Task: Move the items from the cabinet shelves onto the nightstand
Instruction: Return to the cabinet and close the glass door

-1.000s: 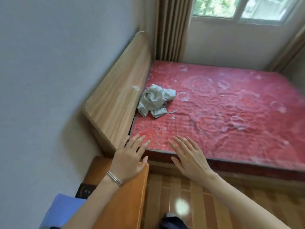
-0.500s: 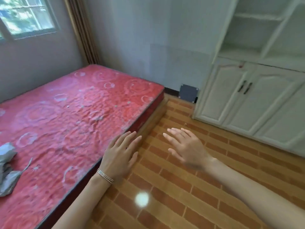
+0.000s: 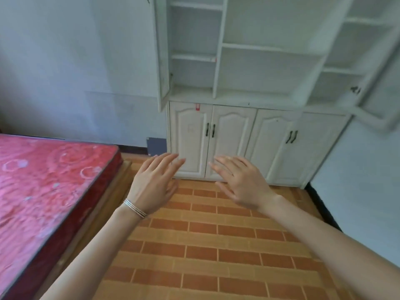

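Note:
A white cabinet (image 3: 236,72) stands against the far wall, with open shelves above and four shut lower doors. Every shelf that I can see is bare. My left hand (image 3: 152,185), a thin bracelet on its wrist, is held out in front of me with fingers apart and nothing in it. My right hand (image 3: 242,182) floats beside it, also spread and holding nothing. Both hands hang over the floor, well short of the cabinet. The nightstand is out of view.
A bed with a red patterned mattress (image 3: 43,187) on a wooden frame fills the left side. Brown brick-pattern floor (image 3: 205,245) lies between me and the cabinet. Upper cabinet doors (image 3: 162,53) hang open at left and right. A dark panel (image 3: 157,146) leans on the wall.
My view has swung right, from the headboard and nightstand across the bed to face the cabinet. Both hands stayed spread in front of me with nothing in them.

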